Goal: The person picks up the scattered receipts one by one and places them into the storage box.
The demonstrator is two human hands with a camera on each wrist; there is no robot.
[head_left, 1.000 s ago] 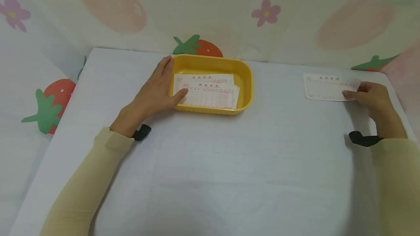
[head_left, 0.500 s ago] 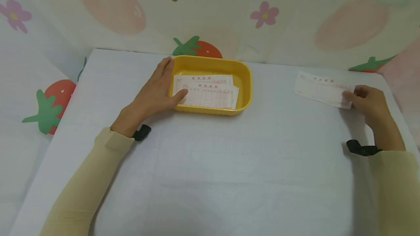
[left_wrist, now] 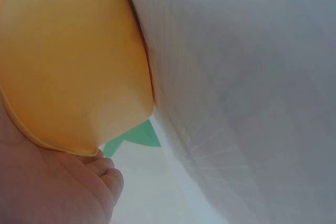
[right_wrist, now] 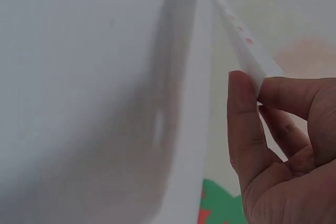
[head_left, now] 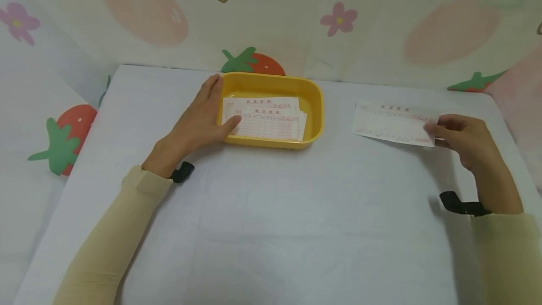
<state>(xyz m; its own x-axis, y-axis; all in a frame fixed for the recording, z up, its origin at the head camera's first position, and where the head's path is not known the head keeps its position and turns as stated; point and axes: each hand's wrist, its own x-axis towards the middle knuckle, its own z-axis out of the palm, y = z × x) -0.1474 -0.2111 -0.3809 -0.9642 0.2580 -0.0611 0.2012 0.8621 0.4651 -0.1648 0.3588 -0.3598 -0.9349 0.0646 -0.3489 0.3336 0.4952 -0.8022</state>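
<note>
A yellow plastic tray [head_left: 314, 109] sits at the back of the white table, and several printed receipts [head_left: 271, 125] with red lettering lie overlapped in it. My left hand [head_left: 195, 116] holds the tray's left end, its thumb over the rim and its fingers along the outer side. Seen from the left wrist, the palm is against the rim of the tray [left_wrist: 73, 61]. To the right of the tray, my right hand [head_left: 466, 138] pinches one receipt [head_left: 394, 123] by its right end. The right wrist view has this receipt [right_wrist: 244, 40] nearly edge-on between thumb and fingers, above the table.
The white tabletop [head_left: 296, 211] stretches in front of both hands. Behind it rises a cloth backdrop [head_left: 296, 22] printed with strawberries, flowers and a heart, close at the tray's back side. Black bands [head_left: 461, 204] are on both wrists.
My right hand has moved left with the receipt, bringing it off the right side of the table toward the tray. The left hand and tray have stayed in place.
</note>
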